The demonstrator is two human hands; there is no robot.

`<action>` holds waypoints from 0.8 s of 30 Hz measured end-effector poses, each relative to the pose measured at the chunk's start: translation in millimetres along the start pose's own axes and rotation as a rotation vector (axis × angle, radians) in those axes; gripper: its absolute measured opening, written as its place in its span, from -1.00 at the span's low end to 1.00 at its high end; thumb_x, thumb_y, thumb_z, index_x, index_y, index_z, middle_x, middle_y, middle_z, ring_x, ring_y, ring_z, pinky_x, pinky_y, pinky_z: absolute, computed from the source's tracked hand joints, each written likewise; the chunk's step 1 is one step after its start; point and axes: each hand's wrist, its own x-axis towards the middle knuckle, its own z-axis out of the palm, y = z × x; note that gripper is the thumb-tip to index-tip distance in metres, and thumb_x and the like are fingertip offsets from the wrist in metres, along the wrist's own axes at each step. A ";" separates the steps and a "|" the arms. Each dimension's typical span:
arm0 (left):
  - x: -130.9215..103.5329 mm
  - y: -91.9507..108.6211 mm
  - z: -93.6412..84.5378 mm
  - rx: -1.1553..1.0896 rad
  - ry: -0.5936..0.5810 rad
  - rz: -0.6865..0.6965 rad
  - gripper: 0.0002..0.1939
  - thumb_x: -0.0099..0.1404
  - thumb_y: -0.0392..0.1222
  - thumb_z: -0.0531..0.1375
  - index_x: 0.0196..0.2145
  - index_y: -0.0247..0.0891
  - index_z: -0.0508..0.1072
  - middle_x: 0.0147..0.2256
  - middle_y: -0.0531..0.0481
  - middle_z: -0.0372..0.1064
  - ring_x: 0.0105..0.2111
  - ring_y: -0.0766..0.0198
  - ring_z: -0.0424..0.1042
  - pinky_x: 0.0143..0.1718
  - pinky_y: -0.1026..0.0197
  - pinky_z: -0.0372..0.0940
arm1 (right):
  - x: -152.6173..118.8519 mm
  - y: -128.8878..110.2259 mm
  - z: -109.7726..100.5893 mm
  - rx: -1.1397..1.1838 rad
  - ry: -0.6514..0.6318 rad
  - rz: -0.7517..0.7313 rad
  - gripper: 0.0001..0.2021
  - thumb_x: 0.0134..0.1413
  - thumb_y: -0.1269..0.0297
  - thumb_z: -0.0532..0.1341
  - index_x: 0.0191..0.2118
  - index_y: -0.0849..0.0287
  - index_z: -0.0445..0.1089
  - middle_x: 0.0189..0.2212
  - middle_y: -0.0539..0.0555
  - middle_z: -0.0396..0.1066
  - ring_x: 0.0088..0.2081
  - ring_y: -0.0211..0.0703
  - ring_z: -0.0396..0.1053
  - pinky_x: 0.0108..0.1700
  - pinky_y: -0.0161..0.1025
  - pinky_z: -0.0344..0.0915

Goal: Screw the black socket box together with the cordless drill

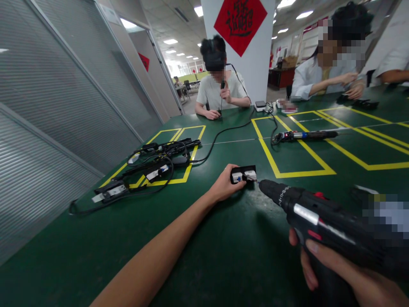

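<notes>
My left hand is closed around one end of a small black housing with white blocks inside, held at the green tabletop. A blue spot shows on one of its white parts. On the right, my right hand grips the handle of a black cordless drill with red buttons and a silver label. The drill points left, its bit reaching the right end of the housing. Whether the tip touches a screw is too small to tell.
Cabled black assemblies lie on the left. A long electric screwdriver rests inside yellow tape at the back right. Across the green table sits a person holding a thin tool; another person works at the right.
</notes>
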 end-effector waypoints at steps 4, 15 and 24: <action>0.0 0.0 0.1 -0.012 -0.004 -0.016 -0.49 0.12 -0.05 0.23 -0.02 -0.27 0.23 -0.18 -0.10 0.33 -0.24 0.22 0.37 -0.19 0.15 0.32 | 2.1 -8.2 -4.0 -0.097 0.016 -0.007 -0.71 0.13 -0.01 0.09 -0.42 -0.03 0.46 -0.76 -0.03 0.38 -0.64 -0.07 0.39 -0.48 -0.13 0.36; 0.8 -1.6 0.4 0.006 0.001 -0.001 -0.49 0.11 -0.05 0.24 -0.03 -0.27 0.23 -0.20 -0.08 0.33 -0.26 0.23 0.37 -0.20 0.15 0.31 | -2.2 5.0 -18.4 -0.363 -0.015 -0.071 -0.62 0.22 -0.01 -0.02 -0.39 -0.03 0.48 -0.53 0.00 0.49 -0.36 -0.08 0.48 -0.08 -0.19 0.37; 0.9 -3.1 0.7 -0.007 -0.007 0.009 -0.50 0.13 -0.03 0.22 -0.02 -0.25 0.21 -0.20 -0.07 0.33 -0.26 0.25 0.37 -0.22 0.19 0.31 | -2.2 2.8 -18.0 -0.287 -0.001 -0.035 -0.68 0.20 -0.06 -0.01 -0.30 -0.03 0.38 -0.55 -0.03 0.46 -0.40 -0.08 0.47 -0.21 -0.21 0.40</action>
